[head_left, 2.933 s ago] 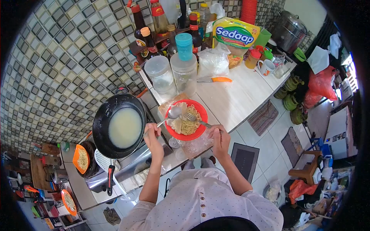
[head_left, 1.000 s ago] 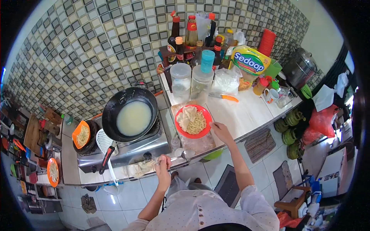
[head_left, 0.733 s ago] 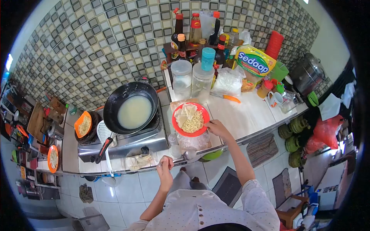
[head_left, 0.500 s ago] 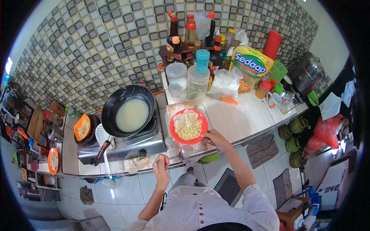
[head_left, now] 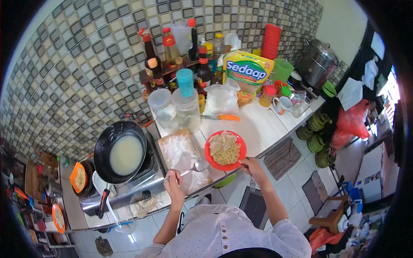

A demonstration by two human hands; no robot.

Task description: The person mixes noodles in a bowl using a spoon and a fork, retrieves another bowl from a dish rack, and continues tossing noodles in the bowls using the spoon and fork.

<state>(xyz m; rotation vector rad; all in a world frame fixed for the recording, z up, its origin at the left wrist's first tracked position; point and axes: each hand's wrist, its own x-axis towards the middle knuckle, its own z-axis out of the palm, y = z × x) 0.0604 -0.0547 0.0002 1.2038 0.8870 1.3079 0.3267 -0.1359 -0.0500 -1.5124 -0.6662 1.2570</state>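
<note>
From my distant seat, I'd keep the round, shallow red plastic plate [head_left: 243, 151] level so its yellow strand noodles [head_left: 226, 157] stay put — fingers of the right hand [head_left: 255, 169] clamp its near rim plus a silver metal fork [head_left: 252, 185]. It lies just beyond them, over the pale tiled counter's [head_left: 260, 136] front edge; the left hand's [head_left: 175, 186] fingers grip a silver metal spoon [head_left: 200, 166].

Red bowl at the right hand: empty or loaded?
Loaded. Noodles and pale flat pieces cover most of the red bowl, its rim showing around them. Depth: cannot tell from above.
</note>
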